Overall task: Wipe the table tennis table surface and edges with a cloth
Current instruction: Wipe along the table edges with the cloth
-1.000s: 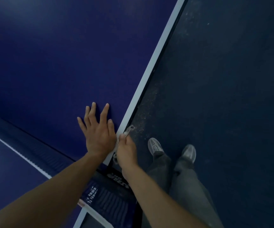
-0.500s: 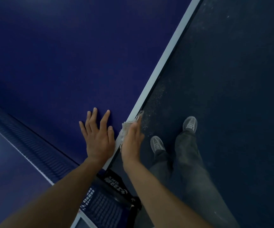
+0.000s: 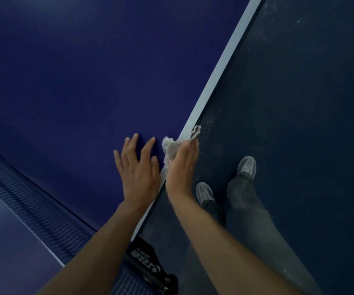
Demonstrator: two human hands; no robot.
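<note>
The only writing in view is a patch of white lettering on the black net clamp (image 3: 148,262) at the bottom edge, too blurred and skewed to read; no other mark is legible. One table tennis table (image 3: 86,81) fills the left of the view, its top dark blue, with one white line (image 3: 220,69) along its side edge and one net (image 3: 33,209) crossing the lower left corner. There is one cloth (image 3: 170,148), pale and crumpled; two hands on two bare forearms; two grey shoes, the near shoe (image 3: 204,192) close to the table and the far shoe (image 3: 247,167) farther out, below grey trousers (image 3: 256,220) on the dark floor (image 3: 299,103), which shows pale specks beside the table's edge. The left hand (image 3: 138,171) lies flat, palm down, on the blue top just inside the white line, fingers straight and spread, holding nothing. The right hand (image 3: 181,167) is just beside it at the side edge, back upward, fingers straight and close together, pointing along the edge and pressing the cloth onto the white line and rim; its thumb cannot be made out. The cloth bunches out from under the hand on the table side, and one corner sticks out past the fingertips.
</note>
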